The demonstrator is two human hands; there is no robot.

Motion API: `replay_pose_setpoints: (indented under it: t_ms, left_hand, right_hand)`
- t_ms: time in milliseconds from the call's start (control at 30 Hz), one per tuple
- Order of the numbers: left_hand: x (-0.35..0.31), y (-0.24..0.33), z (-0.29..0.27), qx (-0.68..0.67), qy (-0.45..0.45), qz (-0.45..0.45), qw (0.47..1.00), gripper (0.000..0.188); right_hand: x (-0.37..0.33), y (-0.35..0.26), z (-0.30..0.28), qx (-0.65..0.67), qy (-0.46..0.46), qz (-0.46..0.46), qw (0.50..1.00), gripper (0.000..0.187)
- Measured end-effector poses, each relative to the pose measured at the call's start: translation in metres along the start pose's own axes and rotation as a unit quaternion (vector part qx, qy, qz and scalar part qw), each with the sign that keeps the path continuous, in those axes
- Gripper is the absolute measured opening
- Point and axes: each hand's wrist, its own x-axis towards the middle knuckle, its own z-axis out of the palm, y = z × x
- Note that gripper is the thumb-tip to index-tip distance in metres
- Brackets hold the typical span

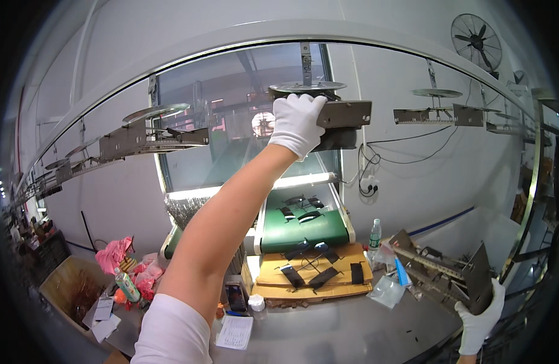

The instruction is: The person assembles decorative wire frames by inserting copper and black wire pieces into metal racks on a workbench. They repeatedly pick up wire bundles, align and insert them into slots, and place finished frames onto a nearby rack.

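My left hand [298,124], in a white glove, is raised high with its fingers closed around a grey-brown metal rack [347,113]. That rack is under a round metal disc [310,86] on the overhead rail, and dark pieces show beneath it; the glove hides its left part. Low at the right, my gloved right hand [483,315] grips the end plate of a second metal rack [440,267], tilted above the table's right side. Black sunglasses-like pieces [310,276] lie on a cardboard sheet [346,255] between my hands.
A green conveyor belt [304,232] carries more black pieces below a lit tube. Other racks [125,139] hang along the rail [231,36]. A bottle [375,233], plastic bags [387,291], a notepad [234,332] and a bin [70,288] stand or lie around the metal table [328,340].
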Motion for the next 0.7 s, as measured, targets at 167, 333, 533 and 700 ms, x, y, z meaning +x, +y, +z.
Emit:
replay_pose_setpoints:
  t_ms: [167, 333, 533, 700]
  left_hand:
    - [-0.027, 0.000, 0.027, 0.001, 0.024, 0.030, 0.999, 0.062]
    - [-0.055, 0.005, 0.037, 0.012, -0.016, 0.041, 0.999, 0.065]
    - [-0.035, 0.026, 0.019, 0.030, 0.038, 0.098, 0.994, 0.060]
    - [-0.074, 0.076, -0.041, -0.122, 0.153, 0.090, 0.977, 0.079]
  right_hand:
    - [-0.015, 0.003, 0.003, 0.016, -0.040, -0.027, 0.999, 0.091]
    - [-0.026, -0.023, 0.010, 0.024, -0.102, -0.011, 0.994, 0.087]
    - [-0.033, -0.047, -0.002, 0.011, -0.134, -0.054, 0.990, 0.082]
    - [-0.045, -0.064, -0.009, 0.012, -0.204, -0.063, 0.977, 0.083]
